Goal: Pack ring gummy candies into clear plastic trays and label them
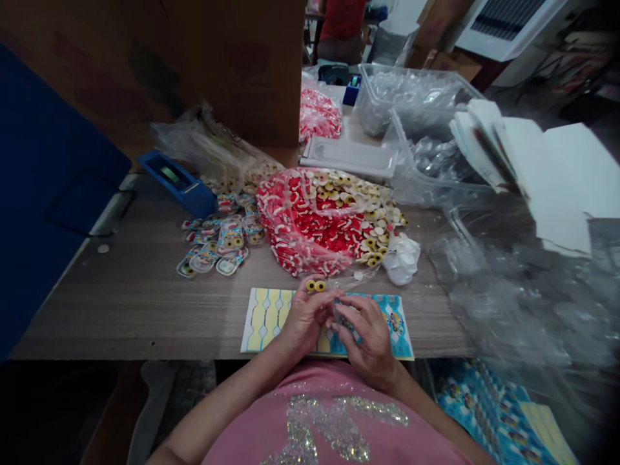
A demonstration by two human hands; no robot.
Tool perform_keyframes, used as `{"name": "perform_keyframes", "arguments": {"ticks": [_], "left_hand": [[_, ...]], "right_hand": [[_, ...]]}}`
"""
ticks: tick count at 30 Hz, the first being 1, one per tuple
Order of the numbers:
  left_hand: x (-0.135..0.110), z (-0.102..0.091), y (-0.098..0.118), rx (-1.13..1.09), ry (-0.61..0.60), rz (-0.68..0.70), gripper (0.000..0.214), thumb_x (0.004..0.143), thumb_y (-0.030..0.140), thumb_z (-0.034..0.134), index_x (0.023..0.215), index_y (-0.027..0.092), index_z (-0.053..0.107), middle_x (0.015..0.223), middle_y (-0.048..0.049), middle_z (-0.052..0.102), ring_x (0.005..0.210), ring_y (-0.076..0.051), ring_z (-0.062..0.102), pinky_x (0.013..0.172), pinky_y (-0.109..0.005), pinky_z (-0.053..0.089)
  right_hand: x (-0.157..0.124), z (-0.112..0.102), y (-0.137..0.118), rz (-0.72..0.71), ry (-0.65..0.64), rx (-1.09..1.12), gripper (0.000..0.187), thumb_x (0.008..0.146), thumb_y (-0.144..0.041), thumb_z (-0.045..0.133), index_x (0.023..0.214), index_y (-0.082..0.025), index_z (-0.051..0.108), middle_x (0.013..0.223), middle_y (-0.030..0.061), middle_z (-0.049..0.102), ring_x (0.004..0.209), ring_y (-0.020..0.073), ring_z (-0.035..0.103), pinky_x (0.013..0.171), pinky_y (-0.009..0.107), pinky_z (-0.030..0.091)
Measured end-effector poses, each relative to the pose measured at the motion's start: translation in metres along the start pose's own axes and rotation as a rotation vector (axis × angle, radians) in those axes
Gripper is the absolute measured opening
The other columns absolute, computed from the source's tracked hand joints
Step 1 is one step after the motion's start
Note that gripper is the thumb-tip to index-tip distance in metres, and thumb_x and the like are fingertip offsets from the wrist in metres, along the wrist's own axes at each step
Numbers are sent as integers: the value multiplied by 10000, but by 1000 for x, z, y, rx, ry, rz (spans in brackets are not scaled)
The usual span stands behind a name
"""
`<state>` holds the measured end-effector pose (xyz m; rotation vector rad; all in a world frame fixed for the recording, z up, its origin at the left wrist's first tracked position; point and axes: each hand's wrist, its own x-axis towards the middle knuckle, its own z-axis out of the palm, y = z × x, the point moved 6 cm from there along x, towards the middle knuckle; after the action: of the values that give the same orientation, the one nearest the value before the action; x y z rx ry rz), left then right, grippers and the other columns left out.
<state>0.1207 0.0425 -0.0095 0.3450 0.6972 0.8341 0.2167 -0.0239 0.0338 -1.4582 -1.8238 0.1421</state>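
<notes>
**A:** The eye pair (pixel 316 285) is pinched at the fingertips of the left hand (pixel 305 316), just above the card (pixel 264 316) at the near edge of the surface (pixel 145 303).

**B:** Noted. The right hand (pixel 371 336) is curled close against the left, but whether anything is gripped there cannot be told.

**A:** The pair is judged small, light and stiff. It is probably moulded plastic, slick on its faces.

**B:** Then it is best taken by the rim, edge to edge. With too loose a pinch it could be flicked away.

**A:** The bag (pixel 310 226) of loose pieces is seen just behind the hands.

**B:** And the card is judged thin, easily creased, and best kept flat.
</notes>
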Motion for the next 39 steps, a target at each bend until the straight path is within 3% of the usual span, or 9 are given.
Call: {"name": "perform_keyframes", "arguments": {"ticks": [5, 9, 12, 14, 22, 28, 34, 36, 39], "left_hand": [[-1, 0, 2, 22, -38, -66, 406, 732, 310, 735, 1058, 228, 508, 726, 2, 650, 567, -138, 597, 423, -185, 363], [-2, -6, 10, 20, -79, -165, 410, 831, 515, 611, 1083, 199, 540, 817, -85, 693, 643, -189, 660, 489, -227, 451], [-4, -1, 9, -26, -179, -259, 517, 863, 631, 495, 1100, 177, 560, 837, -114, 698, 678, -218, 683, 605, -325, 539], [-7, 5, 2, -54, -252, -324, 567, 879, 658, 427, 1101, 158, 577, 828, -111, 690, 691, -227, 689, 638, -371, 561], [-17, 6, -7, 88, -340, -242, 353, 920, 434, 533, 1178, 193, 551, 924, -79, 652, 707, -183, 667, 564, -323, 581], [-21, 5, -11, 270, -376, -180, 412, 837, 243, 651, 1224, 193, 519, 860, -39, 632, 692, -165, 655, 532, -258, 559], [-24, 2, -10, 362, -409, -108, 916, 871, 244, 608, 1537, 314, -17, 879, -41, 677, 765, -214, 700, 571, -285, 552], [-25, -2, -7, 367, -418, -123, 919, 859, 257, 630, 1538, 320, 13, 981, -75, 694, 787, -220, 707, 569, -286, 553], [-23, -13, 1, 349, -346, -130, 645, 833, 297, 663, 1415, 224, 396, 977, -94, 709, 739, -213, 706, 522, -267, 544]], "right_hand": [[10, -24, 1, -112, 117, 29, 297, 865, -75, 537, 1088, -261, 599, 995, 58, 672, 922, 219, 595, 812, 411, 476], [30, -56, 19, 223, 98, 294, 161, 932, -158, 452, 900, -236, 589, 791, 25, 601, 735, 174, 574, 678, 326, 467], [44, -39, 19, 353, -247, 470, 181, 941, -240, 477, 810, -226, 602, 687, -1, 587, 635, 153, 555, 592, 285, 443], [51, -20, 16, 342, -358, 451, 135, 912, -235, 526, 830, -222, 632, 742, -1, 638, 684, 153, 586, 630, 281, 453], [51, 5, 15, 195, -71, 141, 133, 924, -199, 471, 862, -185, 588, 825, 54, 602, 818, 193, 558, 754, 328, 437], [40, 6, 19, 276, -46, 207, 113, 910, -186, 462, 930, -188, 573, 883, 55, 572, 843, 191, 556, 764, 326, 454], [27, 19, 37, 609, -168, 689, 214, 872, -272, 554, 1044, -219, 668, 908, 31, 690, 803, 169, 631, 717, 297, 503], [23, 24, 39, 729, -177, 897, 171, 819, -310, 632, 934, -215, 715, 844, 22, 717, 738, 161, 643, 661, 280, 512], [16, 24, 42, 830, -83, 1016, 150, 718, -303, 742, 840, -217, 747, 778, 13, 733, 673, 144, 640, 648, 274, 518]]}}
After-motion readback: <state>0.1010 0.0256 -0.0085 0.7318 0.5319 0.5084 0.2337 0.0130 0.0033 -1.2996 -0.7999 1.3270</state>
